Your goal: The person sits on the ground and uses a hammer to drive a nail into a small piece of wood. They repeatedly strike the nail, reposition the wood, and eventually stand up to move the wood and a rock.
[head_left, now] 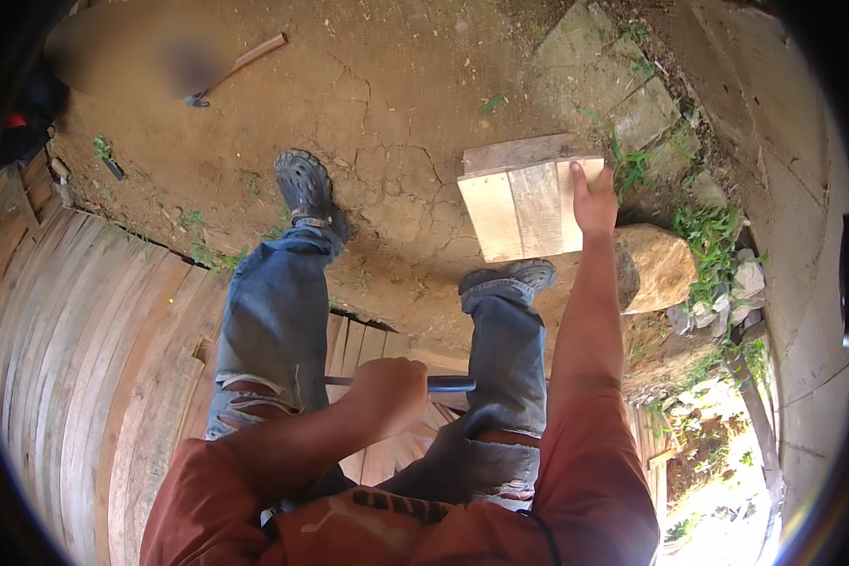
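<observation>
My right hand (594,200), on an outstretched arm, grips the right edge of a small wooden piece (538,209) made of light and greyish boards, with the thumb on top. The piece is held above the dirt ground, close to my right shoe. A greyer, rougher board (514,153) shows along its far side. My left hand (387,394) is a fist between my knees. It is closed round a long, thin tool with a dark blue end (451,384) sticking out to the right. A narrower dark part shows left of the fist; the tool's kind is unclear.
A claw hammer (245,61) with a wooden handle lies on the ground at the far left, beside a blurred patch. A large tan rock (658,268) sits right of my right shoe. Plank walling (94,340) runs along the left, and a concrete edge (802,283) along the right.
</observation>
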The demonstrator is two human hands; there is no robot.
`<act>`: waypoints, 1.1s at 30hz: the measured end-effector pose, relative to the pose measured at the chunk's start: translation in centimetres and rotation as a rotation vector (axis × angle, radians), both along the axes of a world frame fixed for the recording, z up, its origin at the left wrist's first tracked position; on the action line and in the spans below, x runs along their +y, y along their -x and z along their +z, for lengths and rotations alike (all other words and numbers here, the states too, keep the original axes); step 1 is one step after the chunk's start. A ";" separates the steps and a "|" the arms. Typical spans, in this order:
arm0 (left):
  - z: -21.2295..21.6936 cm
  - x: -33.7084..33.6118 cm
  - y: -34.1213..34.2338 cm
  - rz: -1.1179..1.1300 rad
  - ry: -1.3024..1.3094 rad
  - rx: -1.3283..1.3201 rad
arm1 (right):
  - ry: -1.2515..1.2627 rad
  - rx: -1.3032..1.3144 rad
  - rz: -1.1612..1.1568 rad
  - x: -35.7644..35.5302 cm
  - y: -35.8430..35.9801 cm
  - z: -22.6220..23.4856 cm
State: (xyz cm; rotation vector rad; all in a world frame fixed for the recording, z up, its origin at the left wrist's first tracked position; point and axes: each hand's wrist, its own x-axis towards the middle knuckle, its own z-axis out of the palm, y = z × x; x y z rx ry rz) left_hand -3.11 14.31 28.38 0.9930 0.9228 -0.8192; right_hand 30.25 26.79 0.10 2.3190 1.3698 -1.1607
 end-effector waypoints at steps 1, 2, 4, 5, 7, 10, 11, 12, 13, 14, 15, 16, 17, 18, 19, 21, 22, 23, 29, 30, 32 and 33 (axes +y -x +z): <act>-0.3 -0.5 -0.5 -0.024 0.004 -0.007 | 0.020 0.030 -0.041 -1.2 0.1 0.1; -0.6 -1.0 -0.7 -0.055 0.006 -0.006 | 0.039 0.060 -0.083 -3.0 0.2 -0.5; -1.4 -1.4 -1.3 -0.113 -0.006 0.002 | 0.017 0.105 -0.130 -7.3 -0.4 -2.4; -1.9 -1.5 -1.3 -0.149 -0.029 0.019 | -0.024 0.119 -0.145 -10.6 -0.4 -3.7; -2.9 -1.8 -1.2 -0.215 -0.078 0.054 | 0.036 0.142 -0.304 -17.0 0.3 -5.3; -5.1 -2.5 -0.4 -0.264 -0.085 0.108 | 0.037 0.262 -0.446 -23.5 3.9 -4.3; -5.3 -2.8 -0.3 -0.287 -0.071 0.142 | 0.027 0.316 -0.475 -25.0 5.4 -3.9; -5.5 -3.0 0.0 -0.314 -0.057 0.180 | 0.104 0.319 -0.517 -25.7 7.2 -3.7; -5.5 -3.2 0.2 -0.343 -0.044 0.214 | 0.182 0.319 -0.560 -26.3 8.7 -3.2; -5.4 -3.4 0.6 -0.355 -0.066 0.232 | 0.262 0.320 -0.603 -26.7 10.0 -2.9; -5.2 -3.7 1.0 -0.374 -0.083 0.243 | 0.334 0.330 -0.562 -27.1 11.0 -3.3; -4.2 -3.5 1.0 -0.391 -0.096 0.249 | 0.409 0.337 -0.518 -26.8 11.8 -3.3; -3.4 -3.1 0.7 -0.400 -0.133 0.256 | 0.500 0.307 -0.430 -26.7 12.2 -2.9; -2.0 -2.2 0.3 -0.422 -0.166 0.256 | 0.586 0.284 -0.348 -25.6 12.8 -1.7; -0.4 -1.6 -0.1 -0.445 -0.199 0.257 | 0.689 0.228 -0.218 -23.3 12.7 1.7; 2.2 -0.8 -0.5 -0.443 -0.282 0.239 | 0.648 0.212 -0.153 -22.8 11.1 5.0; 3.4 -0.3 -0.8 -0.438 -0.332 0.226 | 0.650 0.289 -0.205 -22.2 9.5 5.8; 5.5 0.9 -2.2 -0.484 -0.344 0.260 | 0.651 0.367 -0.252 -22.3 7.7 6.9; 17.5 9.6 -9.0 -0.627 -0.564 0.381 | 0.257 0.372 -0.316 -21.4 -6.2 18.0; 18.2 10.4 -9.1 -0.675 -0.633 0.320 | 0.189 0.234 -0.188 -21.8 -9.0 20.2; 19.2 12.1 -11.2 -0.680 -0.704 0.229 | 0.011 0.116 -0.322 -26.2 -13.4 21.0; 19.9 13.0 -12.0 -0.698 -0.730 0.190 | 0.151 0.047 -0.319 -28.1 -15.2 21.8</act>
